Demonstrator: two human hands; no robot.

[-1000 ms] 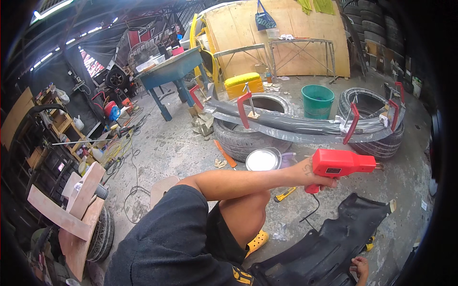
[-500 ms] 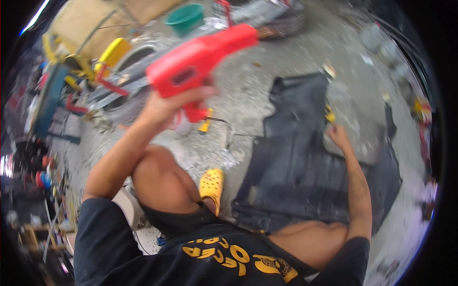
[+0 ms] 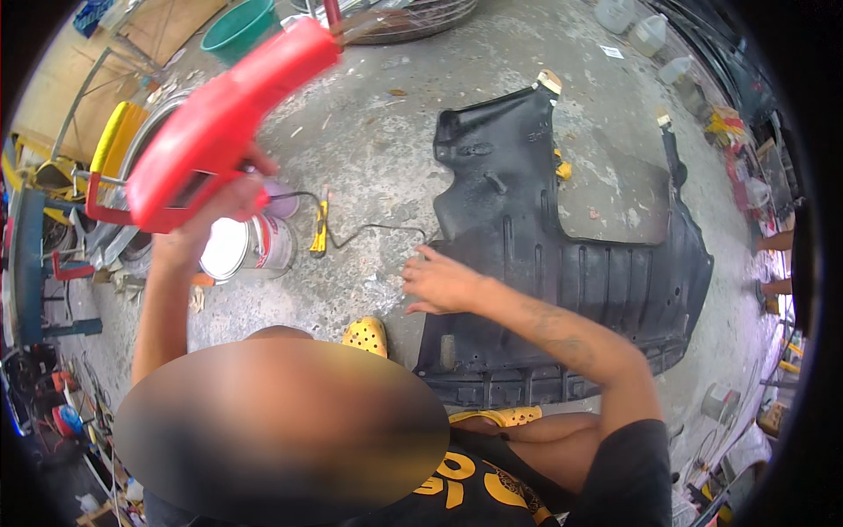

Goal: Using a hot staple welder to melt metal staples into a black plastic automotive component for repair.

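Observation:
My left hand (image 3: 215, 206) is raised at the upper left, closed round the handle of a red pistol-shaped electric tool (image 3: 228, 123). The tool points up and to the right, and its thin tip is blurred. My right hand (image 3: 439, 281) is empty, fingers apart, over the left edge of a large black moulded plastic panel, a car undertray (image 3: 527, 299). I cannot tell whether it touches the panel. On the floor between my hands lies a slim yellow tool (image 3: 320, 230), with a black cord (image 3: 378, 227) running past it toward the panel.
Near my left hand stands a paint can (image 3: 272, 246). Farther off are a green basin (image 3: 241, 33) and a yellow-and-red stand (image 3: 118, 149). A yellow object (image 3: 563, 165) lies in the panel's cutout. Plastic jugs (image 3: 648, 35) line the far right. My yellow clogs (image 3: 364, 335) are close by.
My left hand has moved left with the red tool. The right hand has left the panel's cutout, swung left to its near-left edge and opened. The view has shifted too.

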